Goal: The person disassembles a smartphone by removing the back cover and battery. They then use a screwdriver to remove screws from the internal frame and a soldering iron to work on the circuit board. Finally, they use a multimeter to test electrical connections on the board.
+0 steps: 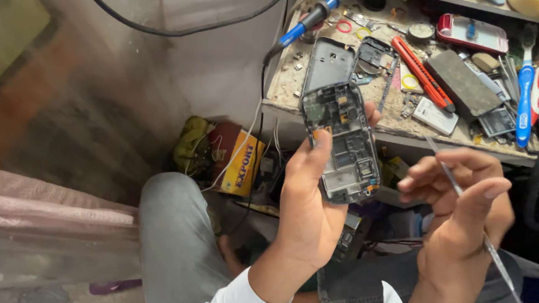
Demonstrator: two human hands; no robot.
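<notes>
right hand (456, 202) pinches thin metal pick (473, 220), tip aimed up-left | just left of it, opened phone frame (342, 144) stands upright, long axis vertical | left hand (307, 205) grips frame, thumb on its face

Matt grey plastic phone frame (342, 142) – thin, shiny metal pry tool (473, 217)

Left hand (307, 214) gripping an opened phone frame (342, 144), thumb across its bared circuitry. At three o'clock, right hand (463, 211) pinching a thin metal pry tool (473, 220). At twelve o'clock, blue soldering iron (308, 19); at one o'clock, orange utility knife (422, 73) on cluttered workbench (398, 115).
</notes>
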